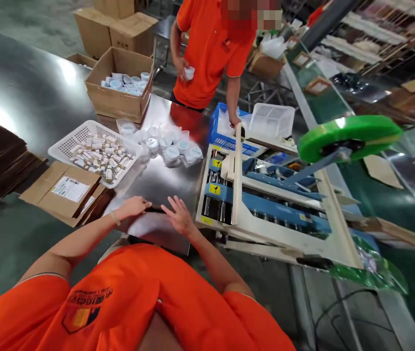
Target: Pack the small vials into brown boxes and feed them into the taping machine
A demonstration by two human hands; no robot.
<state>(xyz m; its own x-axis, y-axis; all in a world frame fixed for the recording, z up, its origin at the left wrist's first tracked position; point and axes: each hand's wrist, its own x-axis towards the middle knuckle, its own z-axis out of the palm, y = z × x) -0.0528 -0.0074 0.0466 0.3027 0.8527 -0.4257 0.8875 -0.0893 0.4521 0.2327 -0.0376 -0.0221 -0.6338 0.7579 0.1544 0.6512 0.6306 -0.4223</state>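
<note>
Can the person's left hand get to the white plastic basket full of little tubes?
Probably yes. The left hand lies flat and empty on the shiny metal table, and the white plastic basket sits just beyond it. Only the flat cardboard box lies beside the way, not across it.

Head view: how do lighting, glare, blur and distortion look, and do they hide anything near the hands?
Head view: overhead lamps throw bright glare on the steel table, strongest at the far left; the left hand and right hand are evenly lit and fairly sharp; wide-angle distortion bends the edges and tilts the taping machine; the green tape roll is slightly soft.
</note>
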